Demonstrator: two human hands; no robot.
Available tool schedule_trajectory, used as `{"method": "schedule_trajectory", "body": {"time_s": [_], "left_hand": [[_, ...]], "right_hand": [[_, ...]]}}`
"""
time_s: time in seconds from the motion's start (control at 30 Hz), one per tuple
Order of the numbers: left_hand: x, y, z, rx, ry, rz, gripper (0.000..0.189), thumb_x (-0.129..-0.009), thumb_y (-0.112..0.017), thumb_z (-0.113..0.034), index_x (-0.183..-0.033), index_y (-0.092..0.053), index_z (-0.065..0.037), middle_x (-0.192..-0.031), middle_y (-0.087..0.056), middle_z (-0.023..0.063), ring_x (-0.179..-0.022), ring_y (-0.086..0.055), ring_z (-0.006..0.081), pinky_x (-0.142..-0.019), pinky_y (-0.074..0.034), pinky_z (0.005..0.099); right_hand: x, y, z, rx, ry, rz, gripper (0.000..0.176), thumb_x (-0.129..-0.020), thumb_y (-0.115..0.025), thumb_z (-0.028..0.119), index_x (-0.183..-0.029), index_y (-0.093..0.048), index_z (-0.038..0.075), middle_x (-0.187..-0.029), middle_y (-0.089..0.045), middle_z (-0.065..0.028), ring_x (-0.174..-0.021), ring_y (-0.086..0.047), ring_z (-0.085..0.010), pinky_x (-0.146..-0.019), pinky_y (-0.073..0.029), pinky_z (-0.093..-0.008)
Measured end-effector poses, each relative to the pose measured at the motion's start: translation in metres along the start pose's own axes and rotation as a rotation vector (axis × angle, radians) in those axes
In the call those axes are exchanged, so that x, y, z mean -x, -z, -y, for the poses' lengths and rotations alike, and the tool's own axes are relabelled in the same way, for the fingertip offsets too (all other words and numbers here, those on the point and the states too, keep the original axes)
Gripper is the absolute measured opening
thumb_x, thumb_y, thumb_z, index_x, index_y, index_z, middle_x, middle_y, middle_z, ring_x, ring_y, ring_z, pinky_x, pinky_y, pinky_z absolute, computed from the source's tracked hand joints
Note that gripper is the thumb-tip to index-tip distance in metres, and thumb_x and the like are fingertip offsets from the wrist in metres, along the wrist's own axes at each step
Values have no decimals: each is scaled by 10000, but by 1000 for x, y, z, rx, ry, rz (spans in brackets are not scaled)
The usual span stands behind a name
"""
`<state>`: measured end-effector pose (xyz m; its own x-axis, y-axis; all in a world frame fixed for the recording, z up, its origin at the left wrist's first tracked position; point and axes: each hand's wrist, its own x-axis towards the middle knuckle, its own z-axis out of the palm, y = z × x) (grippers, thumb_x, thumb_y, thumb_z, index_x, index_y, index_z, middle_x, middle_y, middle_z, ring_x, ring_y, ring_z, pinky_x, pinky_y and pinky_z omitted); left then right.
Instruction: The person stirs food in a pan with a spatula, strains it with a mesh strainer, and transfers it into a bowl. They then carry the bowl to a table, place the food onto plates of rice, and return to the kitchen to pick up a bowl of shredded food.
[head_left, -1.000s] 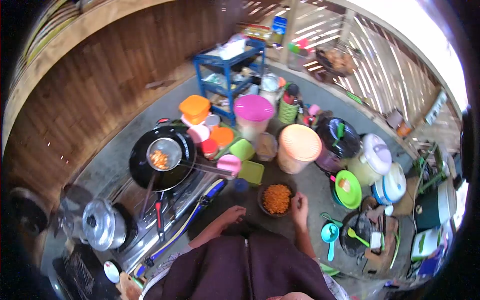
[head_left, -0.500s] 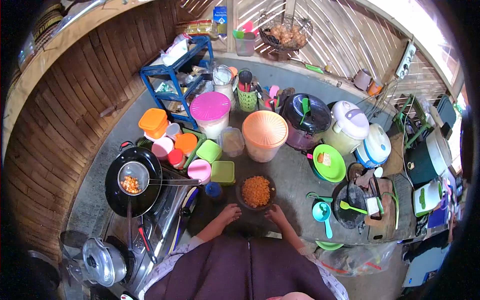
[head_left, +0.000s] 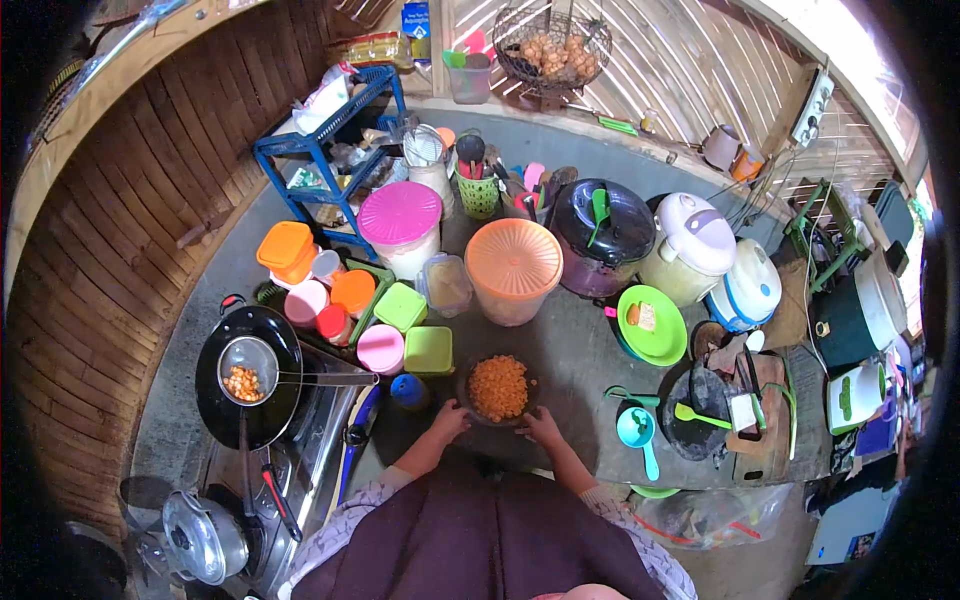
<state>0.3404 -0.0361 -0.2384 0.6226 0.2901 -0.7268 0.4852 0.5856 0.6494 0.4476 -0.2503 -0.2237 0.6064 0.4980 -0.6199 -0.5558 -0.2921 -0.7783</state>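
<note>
A dark bowl (head_left: 480,412) heaped with small orange diced pieces (head_left: 500,388) stands on the grey counter in front of me. My left hand (head_left: 450,421) is at the bowl's left side, fingers curled against its edge. On the lower right side, my right hand (head_left: 541,427) has its fingers at the rim, so the bowl sits between both hands. Just left of it stands a small blue-lidded jar (head_left: 409,391). A green-lidded box (head_left: 428,350) and a peach lidded tub (head_left: 513,265) are behind the bowl.
At left, a strainer (head_left: 248,358) holding browned pieces rests across a black wok (head_left: 215,385) on the stove. A lidded pot (head_left: 205,537) sits nearer. To the right are a green plate (head_left: 660,335), a turquoise ladle-like scoop (head_left: 637,428) and a stone mortar (head_left: 690,420).
Both hands have closed in from just beside the bowl to its edges. The whole view has shifted slightly, so the counter things appear further left.
</note>
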Motion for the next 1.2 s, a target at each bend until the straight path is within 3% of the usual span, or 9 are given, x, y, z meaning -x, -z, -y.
{"method": "schedule_trajectory", "body": {"time_s": [0.1,0.33,0.47,0.53,0.63,0.7,0.77,1.07,1.2], "left_hand": [[-11,5,14,-272,-244,36,641,-809,-502,-60,-1341,-148,-103,-1150,-430,137,-885,-537,238,-700,-470,353],[-5,2,9,-74,-147,100,683,-816,-503,-45,-1356,-102,-168,-1218,-386,130,-973,-507,255,-769,-462,401],[9,-4,0,47,-82,25,649,-818,-502,-35,-1339,-143,-176,-1102,-464,134,-863,-548,250,-699,-488,396],[6,-2,6,39,-103,53,627,-821,-495,-28,-1332,-160,-167,-1057,-488,134,-827,-558,245,-673,-497,387],[-8,4,18,-260,-343,70,574,-822,-483,-21,-1308,-205,-147,-999,-506,132,-794,-562,237,-638,-506,372],[22,-14,-4,37,-76,-49,545,-819,-468,-10,-1293,-230,-137,-1010,-502,134,-807,-561,236,-641,-509,370],[23,-12,-1,7,-82,-22,540,-814,-466,-5,-1286,-237,-133,-1011,-504,130,-809,-561,239,-637,-508,370],[91,-34,-44,-219,-235,143,449,-804,-491,-8,-1216,-326,-77,-966,-533,103,-795,-563,203,-617,-515,355],[119,-49,-62,-352,-323,180,363,-799,-505,-8,-1142,-390,-39,-971,-546,79,-854,-559,179,-611,-520,302]], "right_hand": [[-5,5,-2,31,-24,20,604,-869,-485,157,-1328,-93,119,-1001,-567,-169,-788,-624,-269,-626,-470,-349],[-4,11,-3,-169,-17,100,602,-863,-498,120,-1328,-118,150,-1021,-562,-140,-804,-620,-266,-677,-475,-340],[-20,12,-15,-194,-11,107,608,-860,-507,122,-1328,-121,163,-1020,-561,-125,-797,-620,-259,-677,-476,-328],[-74,28,-76,224,275,60,621,-854,-517,115,-1328,-117,161,-1004,-571,-127,-783,-622,-239,-671,-477,-321],[-23,16,-21,-109,82,154,639,-846,-524,95,-1326,-104,138,-962,-585,-124,-763,-624,-219,-635,-480,-318],[6,5,-1,-149,45,85,624,-844,-522,84,-1321,-123,127,-943,-589,-123,-756,-625,-214,-610,-476,-310],[20,3,-2,-185,-2,12,608,-843,-521,73,-1316,-141,115,-925,-592,-122,-749,-626,-209,-584,-473,-303],[59,7,-36,-173,504,-19,584,-846,-511,66,-1326,-184,124,-1044,-548,-74,-752,-588,-166,-596,-447,-258],[139,-7,8,-188,598,-125,607,-838,-514,55,-1335,-175,138,-1073,-538,-67,-815,-566,-154,-618,-447,-263]]}}
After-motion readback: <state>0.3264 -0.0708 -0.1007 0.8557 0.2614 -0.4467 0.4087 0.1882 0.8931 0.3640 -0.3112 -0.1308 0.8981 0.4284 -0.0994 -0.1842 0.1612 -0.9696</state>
